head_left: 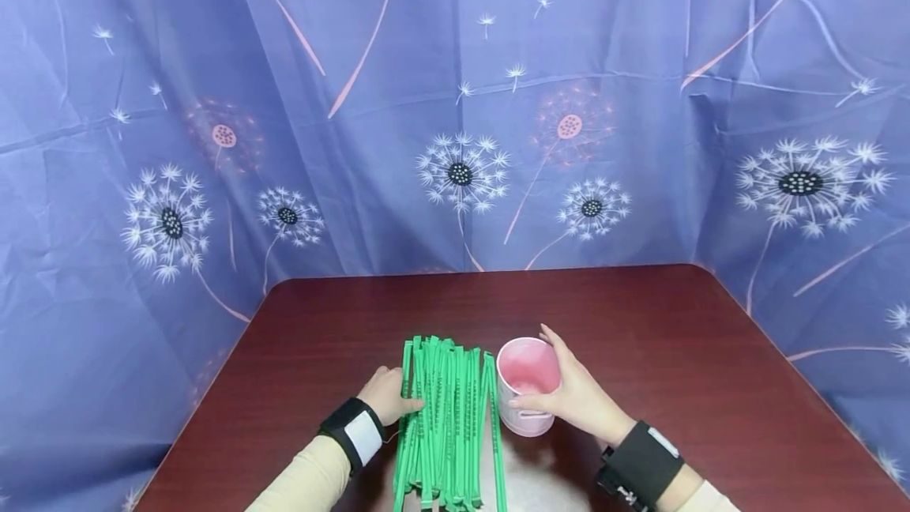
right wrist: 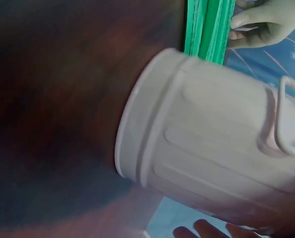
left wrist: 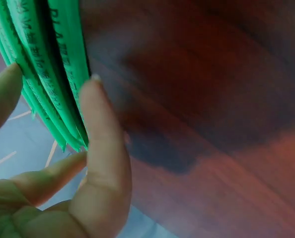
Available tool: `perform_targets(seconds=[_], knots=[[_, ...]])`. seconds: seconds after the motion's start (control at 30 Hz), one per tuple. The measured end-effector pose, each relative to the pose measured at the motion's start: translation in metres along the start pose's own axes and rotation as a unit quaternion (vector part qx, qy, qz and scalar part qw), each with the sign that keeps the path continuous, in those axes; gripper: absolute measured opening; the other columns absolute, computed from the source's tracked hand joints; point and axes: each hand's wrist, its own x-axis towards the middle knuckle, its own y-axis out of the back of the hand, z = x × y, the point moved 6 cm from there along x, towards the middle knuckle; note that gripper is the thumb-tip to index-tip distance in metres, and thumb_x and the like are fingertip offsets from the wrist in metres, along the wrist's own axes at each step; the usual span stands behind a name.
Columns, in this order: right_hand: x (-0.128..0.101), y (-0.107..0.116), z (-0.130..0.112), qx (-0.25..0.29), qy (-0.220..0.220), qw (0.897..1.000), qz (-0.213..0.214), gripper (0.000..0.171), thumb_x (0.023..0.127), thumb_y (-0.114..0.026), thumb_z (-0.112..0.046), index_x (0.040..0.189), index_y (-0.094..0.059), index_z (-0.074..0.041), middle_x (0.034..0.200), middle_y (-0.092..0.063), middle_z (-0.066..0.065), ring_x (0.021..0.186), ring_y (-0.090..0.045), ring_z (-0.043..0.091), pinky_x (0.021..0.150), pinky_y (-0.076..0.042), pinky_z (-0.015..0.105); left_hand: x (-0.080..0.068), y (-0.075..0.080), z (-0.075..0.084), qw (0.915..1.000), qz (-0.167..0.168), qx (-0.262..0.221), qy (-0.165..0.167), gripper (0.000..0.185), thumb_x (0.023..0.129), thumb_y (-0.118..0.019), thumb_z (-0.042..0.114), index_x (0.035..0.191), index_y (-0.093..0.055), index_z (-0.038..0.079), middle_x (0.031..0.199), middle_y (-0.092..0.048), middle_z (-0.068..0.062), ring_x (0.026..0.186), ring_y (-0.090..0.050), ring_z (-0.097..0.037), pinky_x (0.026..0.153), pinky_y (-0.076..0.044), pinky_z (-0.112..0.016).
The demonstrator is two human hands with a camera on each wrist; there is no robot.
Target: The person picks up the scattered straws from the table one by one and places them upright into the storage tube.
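Left hand (head_left: 387,395) fingers pinch the green straws (head_left: 449,425) (light, thin, prob. bendy). Right hand (head_left: 572,393) wraps the pink cup (head_left: 528,385); hold its sides.

Dark wooden table (head_left: 675,338), green straws (head_left: 448,417), pink bucket (head_left: 528,385)

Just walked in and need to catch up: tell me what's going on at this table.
A person sits at a dark red table. Their left hand grips the side of a bundle of green wrapped sticks lying flat on the table. Their right hand holds a pink cup that stands upright right beside the bundle. The cup looks empty, and none of the sticks are in it.
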Motion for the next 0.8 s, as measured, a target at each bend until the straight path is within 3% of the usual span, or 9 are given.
perform_targets(seconds=[0.13,0.23,0.3,0.43,0.63,0.8], knots=[[0.0,-0.007,0.002,0.032,-0.027,0.999,0.001,0.116,0.066,-0.092,-0.034,0.154,-0.022,-0.007,0.149,-0.043,0.02,0.121,-0.056,0.034,0.1,-0.048,0.053,0.001,-0.002,0.0,0.9989,-0.016,-0.041,0.018,0.056,0.082,-0.082,0.023,0.117,-0.059,-0.013,0.108,-0.065,-0.029,0.069,-0.067,-0.026,0.073,-0.058,-0.037],[0.0,-0.01,0.004,0.043,-0.041,0.998,0.012,0.108,0.066,-0.092,-0.032,0.151,-0.029,-0.008,0.137,-0.055,0.02,0.115,-0.059,0.033,0.097,-0.05,0.05,-0.002,-0.001,-0.002,0.9916,-0.034,-0.116,0.046,0.063,0.081,-0.082,0.016,0.126,-0.052,-0.016,0.106,-0.064,-0.026,0.051,-0.062,-0.017,0.055,-0.057,-0.032],[0.001,-0.012,0.005,0.046,-0.048,0.998,0.018,0.104,0.066,-0.092,-0.031,0.149,-0.033,-0.008,0.129,-0.06,0.019,0.111,-0.061,0.032,0.094,-0.051,0.049,-0.004,-0.002,-0.005,0.9823,-0.042,-0.169,0.068,0.065,0.08,-0.082,0.01,0.13,-0.05,-0.016,0.102,-0.063,-0.021,0.053,-0.063,-0.015,0.049,-0.055,-0.03],[0.0,-0.013,0.006,0.052,-0.049,0.997,0.024,0.1,0.066,-0.092,-0.029,0.146,-0.035,-0.009,0.125,-0.062,0.02,0.108,-0.063,0.032,0.093,-0.052,0.048,-0.002,-0.008,-0.011,0.9637,-0.046,-0.247,0.09,0.065,0.076,-0.08,0.001,0.13,-0.048,-0.017,0.093,-0.064,-0.013,0.056,-0.062,-0.013,0.05,-0.056,-0.03],[0.002,-0.014,0.007,0.048,-0.037,0.998,0.025,0.097,0.068,-0.092,-0.03,0.144,-0.036,-0.009,0.125,-0.061,0.018,0.107,-0.062,0.031,0.093,-0.052,0.048,-0.004,-0.007,-0.012,0.945,-0.05,-0.304,0.11,0.066,0.077,-0.076,-0.005,0.132,-0.043,-0.02,0.091,-0.066,-0.014,0.054,-0.058,-0.012,0.047,-0.054,-0.025],[0.001,-0.013,0.007,0.054,-0.03,0.998,0.022,0.095,0.068,-0.092,-0.029,0.143,-0.037,-0.008,0.124,-0.062,0.018,0.107,-0.062,0.032,0.093,-0.052,0.047,-0.007,0.012,-0.001,0.9357,-0.025,-0.335,0.108,0.059,0.083,-0.071,-0.004,0.134,-0.044,-0.015,0.095,-0.06,-0.015,0.058,-0.056,-0.014,0.048,-0.053,-0.026]])
